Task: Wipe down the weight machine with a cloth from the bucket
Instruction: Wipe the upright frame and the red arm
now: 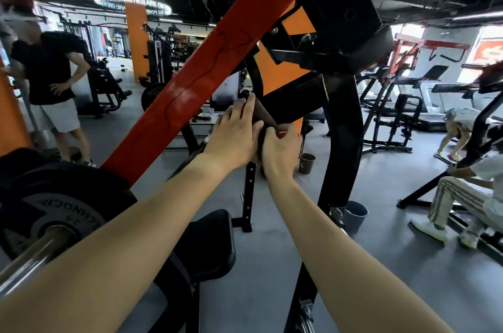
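While L hand [234, 133] presses cloth [262, 115] flat, R hand [280, 148] grips it, grey gym floor [381, 185], treadmills [435, 93].

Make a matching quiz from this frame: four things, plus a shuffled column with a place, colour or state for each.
Things:
1 cloth
2 bucket
3 weight plate
4 sloping beam

Matches:
A on the chrome bar, lower left
B orange-red
C grey, on the floor by the foot of the black upright
D brown, gripped by the right hand

Pairs: 1-D, 2-C, 3-A, 4-B
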`<action>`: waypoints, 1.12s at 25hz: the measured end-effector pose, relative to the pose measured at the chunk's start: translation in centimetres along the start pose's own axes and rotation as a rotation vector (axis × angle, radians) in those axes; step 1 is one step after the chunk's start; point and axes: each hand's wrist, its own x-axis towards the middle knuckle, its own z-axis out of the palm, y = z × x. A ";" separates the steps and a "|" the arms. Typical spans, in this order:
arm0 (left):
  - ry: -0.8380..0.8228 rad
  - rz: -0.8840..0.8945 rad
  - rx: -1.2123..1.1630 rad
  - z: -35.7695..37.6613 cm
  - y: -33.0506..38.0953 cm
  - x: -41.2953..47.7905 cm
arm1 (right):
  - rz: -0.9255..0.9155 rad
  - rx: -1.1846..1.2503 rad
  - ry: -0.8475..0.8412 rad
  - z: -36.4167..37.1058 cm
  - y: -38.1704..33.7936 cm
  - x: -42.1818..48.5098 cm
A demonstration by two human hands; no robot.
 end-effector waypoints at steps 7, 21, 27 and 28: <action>0.020 0.034 -0.195 -0.6 -1.7 1.3 | 0.097 0.202 -0.017 1.9 1.8 -0.8; 0.065 -0.015 -0.133 0.2 -1.6 1.1 | 0.164 0.139 -0.190 1.7 2.6 0.0; 0.098 -0.144 -0.236 1.3 -6.0 -4.8 | 0.102 0.013 -0.315 4.8 5.5 -4.3; 0.097 -0.171 -0.238 1.6 -6.6 -5.9 | 0.070 -0.037 -0.357 4.8 5.9 -4.8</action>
